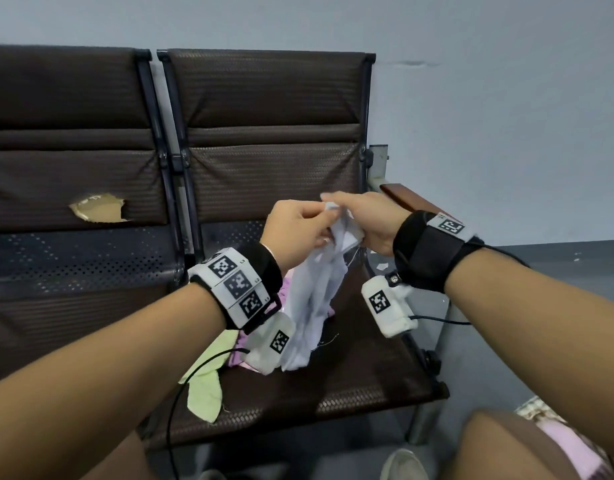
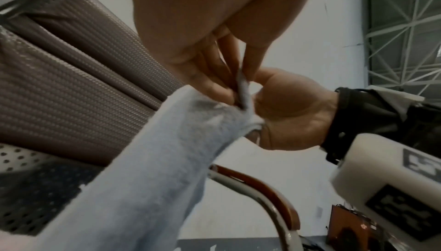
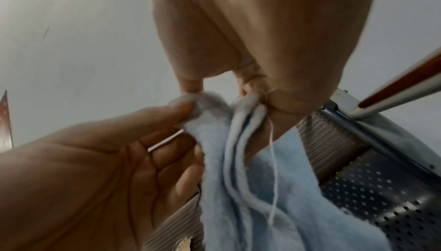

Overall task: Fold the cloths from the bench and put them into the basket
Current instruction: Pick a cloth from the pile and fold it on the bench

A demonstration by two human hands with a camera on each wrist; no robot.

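Pinching the top edge of a pale blue fleece cloth between both hands: left hand nipping one bunched corner with thumb and forefinger, right hand clamping several gathered layers, the two almost touching at centre frame. Hanging limp below the grip, well off the dark brown perforated metal bench seat. Sorting out the corners, by the look of it, ahead of the first fold; next needing the hands drawn apart to spread the edge flat. Counting outward: one cloth held, one lime green cloth and one pink cloth lying on the seat at lower centre. Not showing any clear basket; possibly something woven at the lower right corner.
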